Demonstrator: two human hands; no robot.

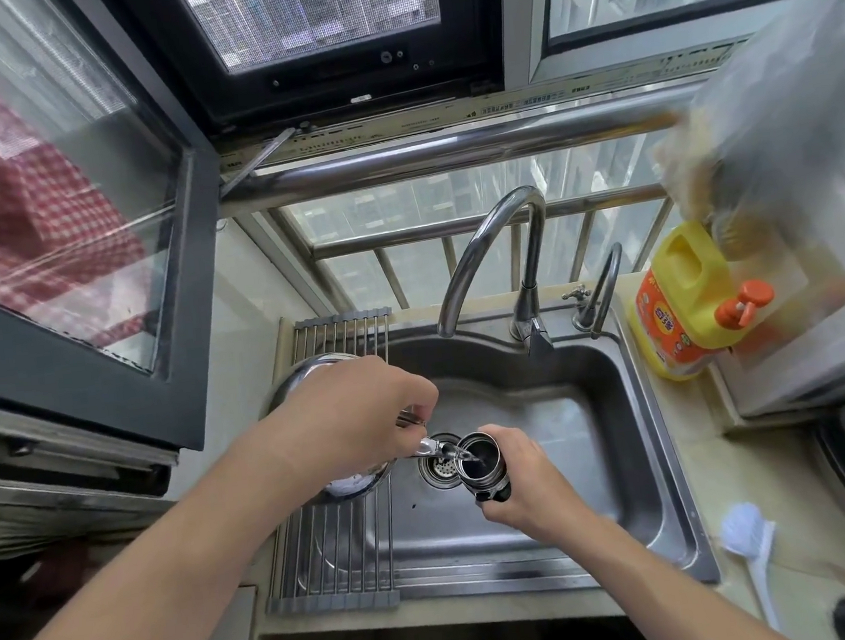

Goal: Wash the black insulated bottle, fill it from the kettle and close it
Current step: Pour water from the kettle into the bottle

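Right hand (521,480) clamps the black cylindrical insulated bottle (481,469) mid-body over the stainless sink (573,408); left hand (362,413) grips the round steel kettle (307,374), pouring. Rigid, probably wet-slick, increasingly heavy: hold the body.

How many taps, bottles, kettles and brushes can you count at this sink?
Taps: 2, large tap, small tap
Bottles: 2, black insulated bottle, yellow detergent bottle
Kettles: 1, steel kettle
Brushes: 1, white brush
Total: 6
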